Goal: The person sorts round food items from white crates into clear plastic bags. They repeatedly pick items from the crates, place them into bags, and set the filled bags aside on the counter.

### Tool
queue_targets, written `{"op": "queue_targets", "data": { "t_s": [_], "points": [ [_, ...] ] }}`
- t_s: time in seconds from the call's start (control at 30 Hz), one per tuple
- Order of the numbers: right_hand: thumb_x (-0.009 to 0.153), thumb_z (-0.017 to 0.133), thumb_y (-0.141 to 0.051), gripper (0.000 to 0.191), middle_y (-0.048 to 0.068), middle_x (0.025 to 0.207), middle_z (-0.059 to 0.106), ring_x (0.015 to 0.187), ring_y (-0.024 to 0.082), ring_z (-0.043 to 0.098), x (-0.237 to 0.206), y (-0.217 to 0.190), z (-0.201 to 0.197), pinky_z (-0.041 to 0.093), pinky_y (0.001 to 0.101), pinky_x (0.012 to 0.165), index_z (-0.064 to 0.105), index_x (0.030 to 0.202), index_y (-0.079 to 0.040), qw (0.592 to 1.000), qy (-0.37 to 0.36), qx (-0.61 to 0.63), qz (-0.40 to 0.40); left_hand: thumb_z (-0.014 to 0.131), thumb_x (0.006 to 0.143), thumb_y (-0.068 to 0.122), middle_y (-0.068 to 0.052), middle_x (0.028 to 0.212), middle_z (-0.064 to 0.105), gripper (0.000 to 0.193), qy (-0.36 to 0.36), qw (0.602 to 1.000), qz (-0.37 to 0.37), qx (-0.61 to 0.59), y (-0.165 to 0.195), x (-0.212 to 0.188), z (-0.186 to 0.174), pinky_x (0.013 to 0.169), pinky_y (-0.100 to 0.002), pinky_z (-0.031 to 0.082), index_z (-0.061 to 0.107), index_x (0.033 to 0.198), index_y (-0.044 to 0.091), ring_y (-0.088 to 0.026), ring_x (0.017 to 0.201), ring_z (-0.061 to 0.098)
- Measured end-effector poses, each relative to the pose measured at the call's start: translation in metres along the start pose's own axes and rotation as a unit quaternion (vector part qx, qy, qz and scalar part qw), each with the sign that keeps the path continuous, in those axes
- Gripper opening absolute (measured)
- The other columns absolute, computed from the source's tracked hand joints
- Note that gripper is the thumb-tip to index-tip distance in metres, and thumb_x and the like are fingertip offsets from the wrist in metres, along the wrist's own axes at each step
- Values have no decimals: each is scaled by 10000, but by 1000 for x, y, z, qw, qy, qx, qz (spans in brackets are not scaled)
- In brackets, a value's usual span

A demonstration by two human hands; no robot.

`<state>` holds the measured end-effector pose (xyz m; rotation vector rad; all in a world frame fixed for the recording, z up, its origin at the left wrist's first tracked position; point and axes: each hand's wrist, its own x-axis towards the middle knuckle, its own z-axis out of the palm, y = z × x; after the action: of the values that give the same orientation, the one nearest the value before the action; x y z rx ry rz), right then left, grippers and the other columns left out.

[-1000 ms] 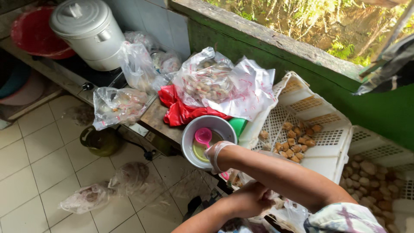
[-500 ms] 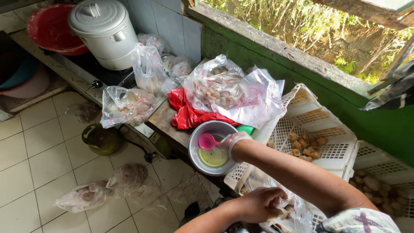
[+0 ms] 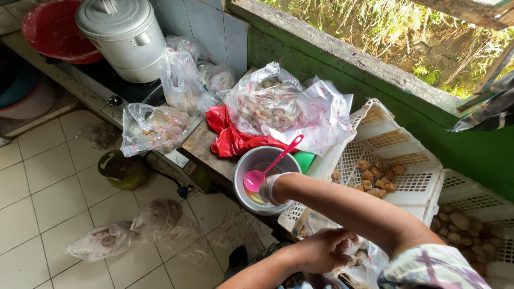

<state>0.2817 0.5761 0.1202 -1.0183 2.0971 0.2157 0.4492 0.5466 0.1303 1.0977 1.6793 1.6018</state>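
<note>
Pink plastic, a long-handled ladle [image 3: 267, 166], leans in the round metal bowl [image 3: 251, 160] at the edge of the wooden counter [image 3: 201, 144], its scoop down over a little pale liquid at the bottom. My right hand [image 3: 274, 188] reaches into that bowl, wrapped in a thin clear plastic glove; it sits right beside the scoop, but I cannot tell from this angle whether the fingers are closed on anything or spread. My left hand [image 3: 321, 250] is low near my body, fingers curled and pinching the crumpled clear plastic bag [image 3: 364, 257] that holds some brownish pieces.

As I judge it, the work is somewhere in the middle. The bowl is nearly empty, only a shallow pool in it, so little has been gathered there. The white slotted plastic crate [image 3: 391, 160] beside it holds only a small cluster of brown fried cubes [image 3: 377, 174], while the next crate [image 3: 471, 214] to the right holds pale round lumps. Behind the bowl, the big clear bag of food with red print [image 3: 273, 107] lies on a red plastic bag [image 3: 230, 139], its mouth bunched, and more filled bags [image 3: 152, 126] sit towards the lidded metal pot [image 3: 123, 37]. Two further bags [image 3: 134, 230] lie on the tiled floor [image 3: 37, 198], so plenty looks unhandled.
</note>
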Motion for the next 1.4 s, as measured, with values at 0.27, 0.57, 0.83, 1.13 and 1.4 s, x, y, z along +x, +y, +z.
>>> {"op": "queue_targets", "data": {
  "t_s": [0.27, 0.57, 0.83, 1.13, 1.4],
  "points": [
    [842, 664, -38, 158, 217, 962, 737, 899, 344, 727, 18, 21, 20, 572, 427, 801, 743, 977, -16, 999, -11, -4, 31, 688, 872, 103, -104, 844, 579, 501, 35, 999, -1, -27, -9, -2, 8, 721, -379, 494, 544, 1345, 21, -239, 765, 583],
    [929, 686, -237, 234, 72, 988, 724, 913, 189, 675, -174, 47, 59, 561, 351, 824, 688, 1068, -48, 814, 380, 439, 6, 633, 1038, 164, -11, 912, 646, 168, 150, 933, -172, -279, -24, 21, 24, 742, -255, 592, 606, 1115, 18, -90, 785, 627],
    [908, 679, -177, 156, 56, 961, 684, 882, 145, 683, -268, -34, 195, 613, 345, 793, 724, 968, -41, 710, 361, 599, 75, 601, 994, 118, 5, 765, 538, 327, 129, 854, -153, -480, 5, 35, 15, 492, -236, 425, 557, 1291, -13, -50, 515, 430],
    [934, 582, -546, 534, 138, 1320, 606, 1225, 284, 592, -225, -14, 207, 509, 488, 991, 556, 1370, -238, 789, 132, 292, 525, 556, 1005, 61, 65, 697, 425, 364, 34, 825, -197, -529, 7, 20, 6, 454, -190, 304, 543, 1361, -12, -24, 520, 340],
    [897, 616, -282, 460, 154, 1261, 707, 1197, 313, 651, -191, -35, 157, 558, 473, 1007, 652, 1318, -100, 901, 306, 173, 253, 509, 990, -13, 15, 913, 507, 422, 148, 838, -21, -524, -4, 16, 6, 563, -240, 392, 519, 1405, 65, -65, 620, 405]
  ]
}}
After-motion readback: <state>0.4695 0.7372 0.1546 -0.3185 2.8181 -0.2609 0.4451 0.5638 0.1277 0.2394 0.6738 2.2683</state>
